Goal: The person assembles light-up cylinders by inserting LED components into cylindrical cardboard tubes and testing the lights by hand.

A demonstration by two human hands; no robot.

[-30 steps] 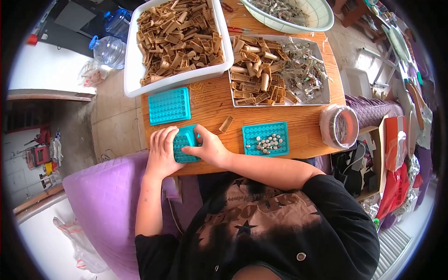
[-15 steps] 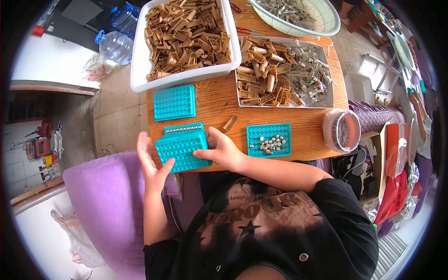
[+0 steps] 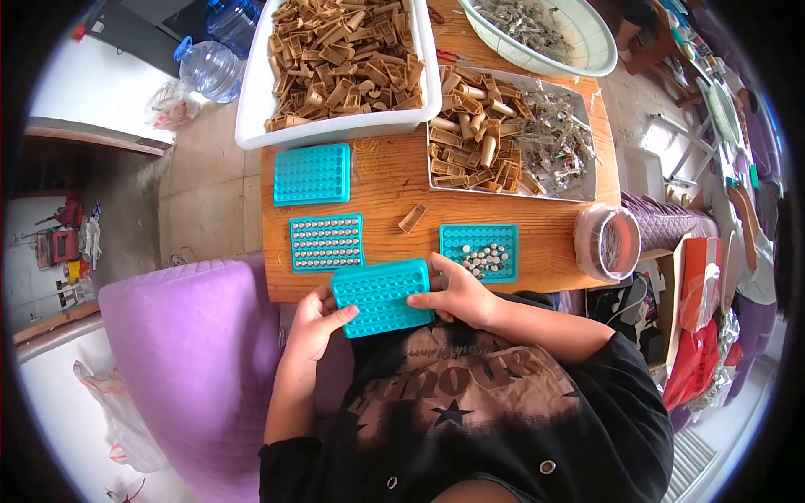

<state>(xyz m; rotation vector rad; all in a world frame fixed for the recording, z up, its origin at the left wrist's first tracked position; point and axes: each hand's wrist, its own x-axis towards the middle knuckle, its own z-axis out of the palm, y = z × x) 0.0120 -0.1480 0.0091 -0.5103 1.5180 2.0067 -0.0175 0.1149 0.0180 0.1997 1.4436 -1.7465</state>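
Note:
Between both hands I hold a teal tray (image 3: 384,289) with rows of round hollows, tilted in front of my body at the table's near edge. My left hand (image 3: 317,323) grips its left side, thumb on the face. On its right side is my right hand (image 3: 457,293), thumb pressed on the top and fingers underneath. Just beyond, a teal tray filled with rows of small silver button cells (image 3: 327,243) lies on the table. To the right sits another teal tray (image 3: 453,239) with loose silver button cells (image 3: 486,260) scattered in it.
Stacked teal trays (image 3: 312,173) lie farther back. Behind are a white bin (image 3: 251,117) of brown plastic casings and a shallow box (image 3: 511,195) of casings and clear-wrapped parts. One brown casing (image 3: 412,219) lies alone. A plastic-lined round tub (image 3: 608,243) stands at the right edge.
The tray in my hands has moved right and toward my body, uncovering the filled tray beneath. My left hand has closed onto the held tray's side.

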